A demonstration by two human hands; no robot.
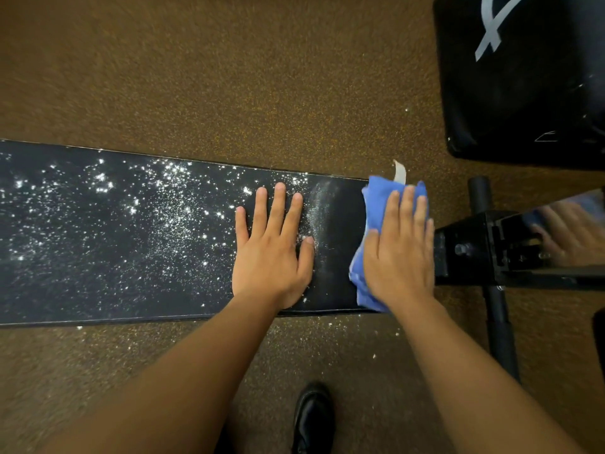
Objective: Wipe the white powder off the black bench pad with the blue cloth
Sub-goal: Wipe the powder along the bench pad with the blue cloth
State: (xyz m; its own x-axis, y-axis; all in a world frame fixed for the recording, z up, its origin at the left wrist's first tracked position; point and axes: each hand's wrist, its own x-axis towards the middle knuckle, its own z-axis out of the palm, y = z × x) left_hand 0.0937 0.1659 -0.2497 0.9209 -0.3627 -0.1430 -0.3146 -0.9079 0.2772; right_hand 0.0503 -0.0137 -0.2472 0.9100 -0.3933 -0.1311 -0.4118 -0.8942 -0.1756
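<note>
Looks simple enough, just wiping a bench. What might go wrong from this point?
The left hand rests flat in the white powder, so it may smear powder back over the wiped strip of the black bench pad. The right hand presses the blue cloth at the pad's end, so powder will likely fall onto the brown floor, where some specks already lie.

The bench pad [98, 257] across the middle of the frame is black, flecked all over its left part with white powder [170, 178], with a greyish smear near its right end. The cloth [376, 204] there is bright blue, with a pale tag [400, 173]. The floor [229, 77] is speckled brown. At the upper right, a black block [523, 93] carries grey markings; a shoe [312, 417] at the bottom is glossy black.
</note>
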